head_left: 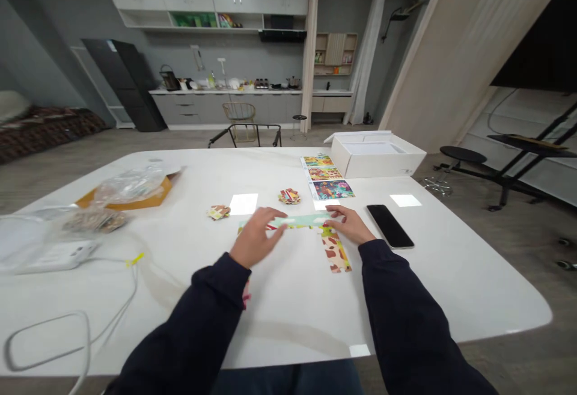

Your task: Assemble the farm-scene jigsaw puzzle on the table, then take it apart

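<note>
Partly joined jigsaw pieces lie flat on the table: a pale blue top strip (pixel 301 220) and a brown-spotted right side strip (pixel 336 254) running down toward me. My left hand (pixel 258 237) hovers over or rests on the strip's left end, fingers and thumb apart. At the upper right corner, my right hand (pixel 349 225) has its thumb and forefinger apart, at the strip's edge. Some reddish pieces (pixel 246 294) show beside my left sleeve, mostly hidden. Beyond the strip are a pile of loose pieces (pixel 289 196) and a smaller pile (pixel 219 212) to its left.
A picture sheet (pixel 332 189) lies before an open white box (pixel 376 154). A black phone (pixel 389 225) sits right of my right hand. On the left are plastic bags (pixel 130 187), an orange-yellow envelope (pixel 160 195), a white device (pixel 56 258) and a looped cable (pixel 85 323).
</note>
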The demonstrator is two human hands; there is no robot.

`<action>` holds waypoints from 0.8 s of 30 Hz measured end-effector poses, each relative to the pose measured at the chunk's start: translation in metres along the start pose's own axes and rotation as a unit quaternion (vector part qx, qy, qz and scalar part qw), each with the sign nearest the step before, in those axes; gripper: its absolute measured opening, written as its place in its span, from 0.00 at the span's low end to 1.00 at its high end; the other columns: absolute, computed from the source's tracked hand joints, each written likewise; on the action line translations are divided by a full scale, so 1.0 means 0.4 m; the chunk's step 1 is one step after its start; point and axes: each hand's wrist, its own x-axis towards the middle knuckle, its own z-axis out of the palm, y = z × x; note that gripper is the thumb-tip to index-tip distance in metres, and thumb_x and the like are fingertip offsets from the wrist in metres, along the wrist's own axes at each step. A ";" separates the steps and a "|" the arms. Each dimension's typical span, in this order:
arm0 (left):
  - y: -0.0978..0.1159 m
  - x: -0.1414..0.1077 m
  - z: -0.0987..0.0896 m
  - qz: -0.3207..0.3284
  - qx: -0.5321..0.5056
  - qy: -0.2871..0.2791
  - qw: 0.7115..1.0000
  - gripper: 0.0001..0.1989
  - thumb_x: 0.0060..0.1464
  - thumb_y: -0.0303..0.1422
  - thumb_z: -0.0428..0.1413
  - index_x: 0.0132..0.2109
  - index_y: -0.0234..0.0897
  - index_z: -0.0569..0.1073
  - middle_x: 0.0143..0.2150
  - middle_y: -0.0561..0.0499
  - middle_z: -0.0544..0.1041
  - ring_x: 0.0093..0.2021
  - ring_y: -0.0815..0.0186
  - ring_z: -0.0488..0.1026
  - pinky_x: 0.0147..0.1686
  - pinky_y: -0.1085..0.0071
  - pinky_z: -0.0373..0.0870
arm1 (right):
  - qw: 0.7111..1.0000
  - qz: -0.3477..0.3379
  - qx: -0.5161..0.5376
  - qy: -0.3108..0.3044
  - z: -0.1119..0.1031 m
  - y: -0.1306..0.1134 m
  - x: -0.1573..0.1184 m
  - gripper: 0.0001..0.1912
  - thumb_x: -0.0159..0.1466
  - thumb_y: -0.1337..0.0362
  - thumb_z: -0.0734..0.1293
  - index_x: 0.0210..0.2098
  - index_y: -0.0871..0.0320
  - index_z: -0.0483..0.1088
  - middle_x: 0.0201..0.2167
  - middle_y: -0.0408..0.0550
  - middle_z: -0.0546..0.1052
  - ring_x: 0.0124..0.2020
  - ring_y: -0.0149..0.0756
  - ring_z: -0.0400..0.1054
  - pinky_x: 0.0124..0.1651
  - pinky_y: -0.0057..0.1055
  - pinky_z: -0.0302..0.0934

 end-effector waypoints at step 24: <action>-0.425 -0.118 -0.165 -0.220 0.169 0.091 0.956 0.17 0.50 0.30 0.63 0.49 0.38 0.76 0.50 0.45 0.80 0.51 0.53 0.76 0.56 0.56 0.70 | 1.000 0.009 -0.004 0.012 0.002 0.043 0.020 0.26 0.58 0.48 0.69 0.50 0.56 0.77 0.50 0.55 0.82 0.46 0.48 0.76 0.42 0.39 0.66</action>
